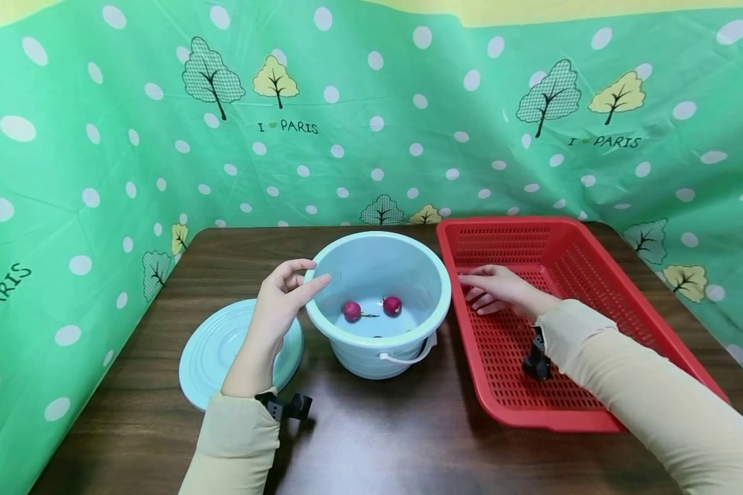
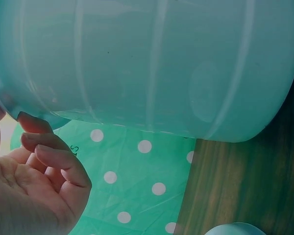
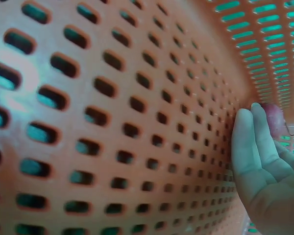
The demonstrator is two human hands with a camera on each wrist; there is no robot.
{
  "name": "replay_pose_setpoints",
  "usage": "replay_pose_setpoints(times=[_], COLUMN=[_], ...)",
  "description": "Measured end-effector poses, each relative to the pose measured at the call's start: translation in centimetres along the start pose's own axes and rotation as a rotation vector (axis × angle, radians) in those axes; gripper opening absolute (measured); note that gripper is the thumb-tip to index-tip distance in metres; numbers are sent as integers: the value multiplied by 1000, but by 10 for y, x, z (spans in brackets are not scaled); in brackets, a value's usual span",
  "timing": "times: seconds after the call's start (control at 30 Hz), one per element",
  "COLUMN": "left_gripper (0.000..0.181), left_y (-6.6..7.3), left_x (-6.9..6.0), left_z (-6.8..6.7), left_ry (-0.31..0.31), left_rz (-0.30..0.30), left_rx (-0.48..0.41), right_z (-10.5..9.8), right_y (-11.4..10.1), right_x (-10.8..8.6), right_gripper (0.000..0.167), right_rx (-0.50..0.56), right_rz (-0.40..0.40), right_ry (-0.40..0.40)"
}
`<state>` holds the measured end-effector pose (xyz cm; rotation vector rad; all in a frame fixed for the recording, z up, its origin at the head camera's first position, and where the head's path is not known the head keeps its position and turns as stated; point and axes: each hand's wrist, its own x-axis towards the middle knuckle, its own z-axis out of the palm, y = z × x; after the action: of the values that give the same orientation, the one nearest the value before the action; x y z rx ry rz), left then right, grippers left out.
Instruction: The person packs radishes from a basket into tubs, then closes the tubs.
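A light blue bucket [image 1: 378, 354] stands upright on the table, two radishes [image 1: 393, 306] visible on its bottom. At the bucket's left rim, my left hand [image 1: 278, 302] pinches the edge, thumb over the inside and fingers outside; the left wrist view has this hand [image 2: 44, 181] beside the bucket wall [image 2: 152, 63]. My right hand [image 1: 501, 289] reaches down inside the red basket [image 1: 569, 392], near its left wall. In the right wrist view another radish [image 3: 274, 120] lies against the nearly straight fingers of this hand [image 3: 269, 181], partly hidden behind them; a gap shows toward the thumb.
A round light blue lid [image 1: 207, 350] lies on the table left of the bucket, partly under my left forearm. The bucket's white handle [image 1: 408, 359] hangs down at the front. Behind the brown table [image 1: 384, 440] hangs a green dotted cloth [image 1: 378, 158].
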<state>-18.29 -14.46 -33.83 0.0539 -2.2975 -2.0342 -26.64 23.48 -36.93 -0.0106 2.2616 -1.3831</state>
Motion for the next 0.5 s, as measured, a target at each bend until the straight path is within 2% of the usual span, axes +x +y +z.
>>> replay_pose_setpoints(times=[0.37, 0.5], left_gripper=[37, 36], left_y=[1, 3], left_x=[-2, -2], left_z=[-1, 0], left_ry=[-6, -7], left_rz=[0, 3], left_rx=[1, 1], right_z=[7, 10], right_y=[6, 4], right_x=[3, 2], right_gripper=[63, 59], right_rx=[14, 21], right_rz=[-19, -1], right_ry=[21, 29])
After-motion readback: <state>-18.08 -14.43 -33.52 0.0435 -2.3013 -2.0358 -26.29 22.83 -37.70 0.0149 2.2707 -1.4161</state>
